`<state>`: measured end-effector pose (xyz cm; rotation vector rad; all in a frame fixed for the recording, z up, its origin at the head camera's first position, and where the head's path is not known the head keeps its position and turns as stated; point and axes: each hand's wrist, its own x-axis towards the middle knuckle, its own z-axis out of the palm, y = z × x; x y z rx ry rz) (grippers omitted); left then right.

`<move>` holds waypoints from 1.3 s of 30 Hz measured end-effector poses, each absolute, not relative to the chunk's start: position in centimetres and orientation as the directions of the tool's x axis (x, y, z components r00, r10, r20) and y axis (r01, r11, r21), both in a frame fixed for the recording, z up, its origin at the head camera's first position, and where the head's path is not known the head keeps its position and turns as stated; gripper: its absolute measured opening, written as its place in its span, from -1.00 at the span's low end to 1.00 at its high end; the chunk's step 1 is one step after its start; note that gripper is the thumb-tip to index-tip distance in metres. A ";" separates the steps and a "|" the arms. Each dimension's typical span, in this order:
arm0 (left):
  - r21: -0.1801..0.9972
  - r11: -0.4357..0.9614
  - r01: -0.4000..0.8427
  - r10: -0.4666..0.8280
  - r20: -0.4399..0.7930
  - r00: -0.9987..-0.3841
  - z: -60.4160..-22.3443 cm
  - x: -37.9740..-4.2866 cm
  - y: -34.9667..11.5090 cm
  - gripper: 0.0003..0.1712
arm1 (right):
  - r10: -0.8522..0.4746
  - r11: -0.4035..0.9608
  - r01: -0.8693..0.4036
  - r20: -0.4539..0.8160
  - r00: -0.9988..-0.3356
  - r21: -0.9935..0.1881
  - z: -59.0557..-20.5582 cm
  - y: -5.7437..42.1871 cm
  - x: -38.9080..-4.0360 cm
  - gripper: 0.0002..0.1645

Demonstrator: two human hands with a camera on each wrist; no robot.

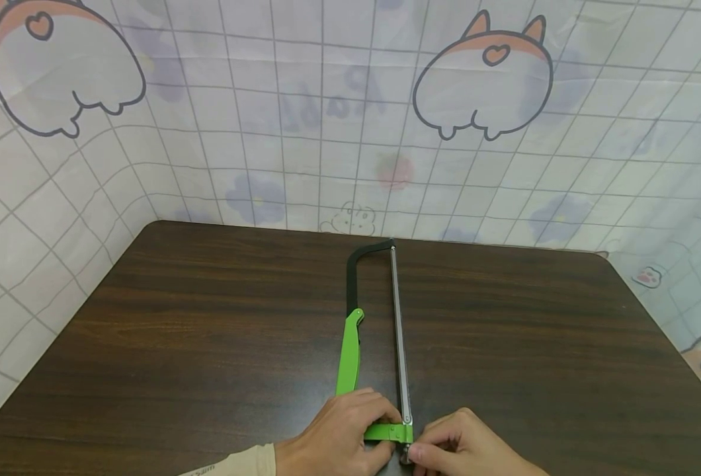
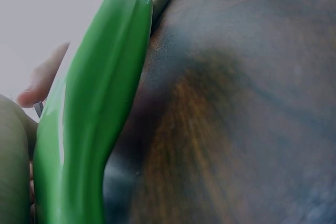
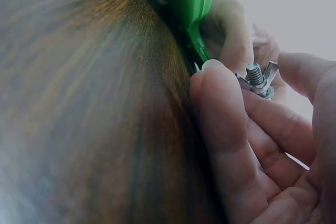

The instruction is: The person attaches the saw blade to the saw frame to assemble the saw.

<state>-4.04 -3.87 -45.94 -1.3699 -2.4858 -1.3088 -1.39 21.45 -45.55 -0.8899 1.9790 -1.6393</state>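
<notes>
A hacksaw [image 1: 348, 357] with a green handle and a black front frame [image 1: 352, 284] lies on the table, its far end by the back edge. Its straight silver blade [image 1: 399, 330] runs along the right side. My left hand [image 1: 350, 433] grips the green handle near its close end; in the left wrist view the handle [image 2: 94, 98] fills much of the picture. At the blade's near end, my right hand [image 1: 466, 446] pinches a metal wing nut [image 3: 271, 72] on a threaded bolt [image 3: 254, 74], with thumb and fingers about its wings.
The dark wood-grain table [image 1: 207, 317] extends on both sides of the hacksaw. Behind it and at its sides hangs a white grid-patterned cloth [image 1: 327, 132] with cartoon animals and flowers.
</notes>
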 end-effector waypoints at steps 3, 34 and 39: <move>0.661 0.263 0.703 0.690 0.380 -0.616 -46.0 -4.0 -3.9 -0.78 | -0.699 0.106 -0.237 0.097 -0.709 -0.966 -45.6 21.4 -1.4 -0.68; 0.678 0.266 0.686 0.692 0.361 -0.625 -45.9 -4.1 -3.9 -0.76 | -0.729 0.037 -0.117 0.053 -0.683 -0.992 -45.5 21.8 -1.6 -0.67; 0.682 0.267 0.681 0.683 0.364 -0.633 -45.9 -4.0 -3.8 -0.78 | -0.732 0.056 -0.090 0.021 -0.681 -0.994 -45.3 21.7 -1.6 -0.68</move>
